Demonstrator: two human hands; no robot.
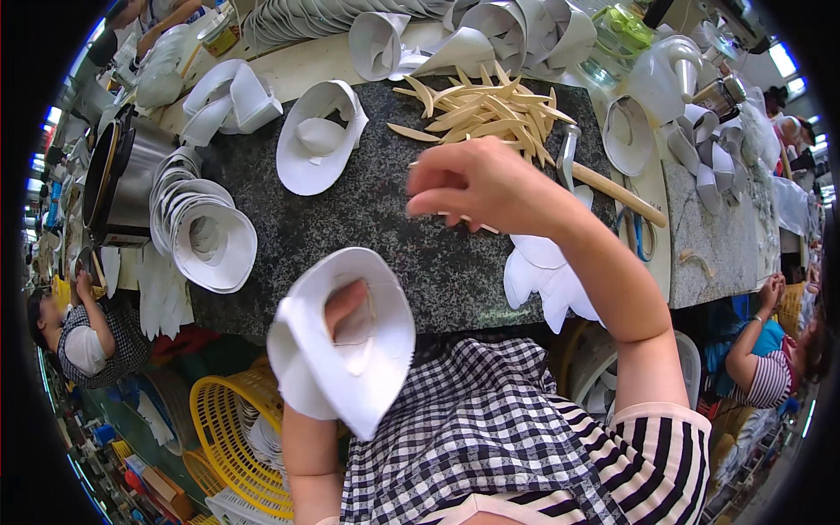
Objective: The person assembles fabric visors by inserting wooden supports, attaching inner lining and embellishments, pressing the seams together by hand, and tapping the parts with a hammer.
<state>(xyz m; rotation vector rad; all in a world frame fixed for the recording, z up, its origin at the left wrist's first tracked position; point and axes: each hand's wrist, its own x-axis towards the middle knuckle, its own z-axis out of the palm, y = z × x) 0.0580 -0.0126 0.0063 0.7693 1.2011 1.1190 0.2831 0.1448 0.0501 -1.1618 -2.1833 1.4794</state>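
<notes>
Nearest the lens: white curled fabric piece point(346, 346), cone-like, held up off the worktop by the left hand point(343, 308). Fingers are tucked inside the curl, only a bit of them shows through the opening; closed grip on it, wide mouth of the piece facing up toward the camera.

Right hand point(477, 185) is out over the dark speckled stone worktop point(367, 210), fingers pinched narrow around what looks like one or two thin pale sticks point(464, 219); ends poke out under the palm. Can't tell the exact count.

Key relation: stick pile point(486, 109) lies just beyond the right hand, further from the body, touching distance. Sticks fan out loosely, long axes mostly running left-right with a tilt. Right hand is clearly the nearer one; left hand sits well apart, close to the body, down-left of the right.

Around them:
- another curled white piece point(319, 136) lying on the stone, left of the pile
- nested stack of white pieces point(206, 227) at the worktop's left edge, beside a metal pot point(122, 179)
- hammer with wooden handle point(604, 179) right of the hand
- flat white cut pieces point(547, 276) hanging over the near edge under the right forearm
- yellow basket point(232, 429) below the worktop

Room: crowded workshop, other people seated at both sides.
</notes>
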